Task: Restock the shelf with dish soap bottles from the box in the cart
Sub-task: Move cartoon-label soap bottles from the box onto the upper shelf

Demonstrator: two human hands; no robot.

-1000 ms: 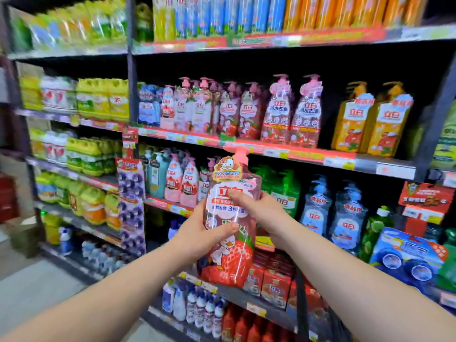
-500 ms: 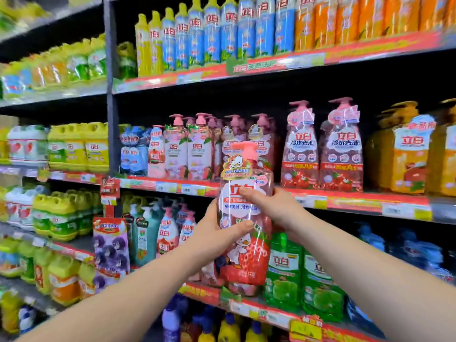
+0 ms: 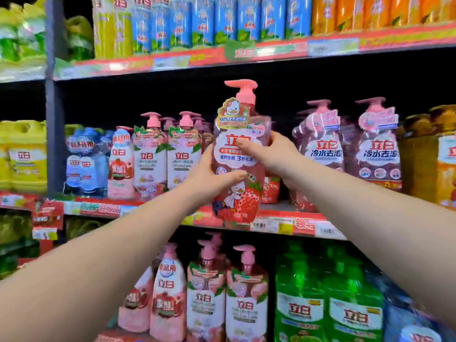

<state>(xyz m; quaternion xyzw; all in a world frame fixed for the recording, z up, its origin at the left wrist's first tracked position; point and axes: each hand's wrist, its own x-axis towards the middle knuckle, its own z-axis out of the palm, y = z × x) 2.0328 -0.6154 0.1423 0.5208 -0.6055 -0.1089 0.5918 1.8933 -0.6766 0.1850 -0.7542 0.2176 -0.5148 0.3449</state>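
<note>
A pink dish soap bottle (image 3: pixel 238 201) with a pump top, a duck and strawberries on its label stands upright in front of the middle shelf (image 3: pixel 278 224). My left hand (image 3: pixel 209 177) grips its left side with the thumb across the label. My right hand (image 3: pixel 272 151) holds its right side, thumb on the front. The bottle's base hangs at the shelf's front edge, in front of a gap between pink pump bottles (image 3: pixel 167 154) on the left and purple-wrapped pump bottles (image 3: pixel 345 154) on the right. Another similar bottle (image 3: pixel 270 188) stands right behind it.
Yellow jugs (image 3: pixel 23 154) and blue bottles (image 3: pixel 84 159) fill the shelf's left, orange jugs (image 3: pixel 434 164) the right. The top shelf holds yellow, blue and orange bottles (image 3: pixel 222 21). Below stand pink pump bottles (image 3: pixel 222 299) and green bottles (image 3: pixel 325 309). A grey upright (image 3: pixel 51 95) divides the bays.
Both hands have lifted the bottle up and toward the middle shelf. The view has risen and closed in, so the shelf's gap now lies right behind the bottle.
</note>
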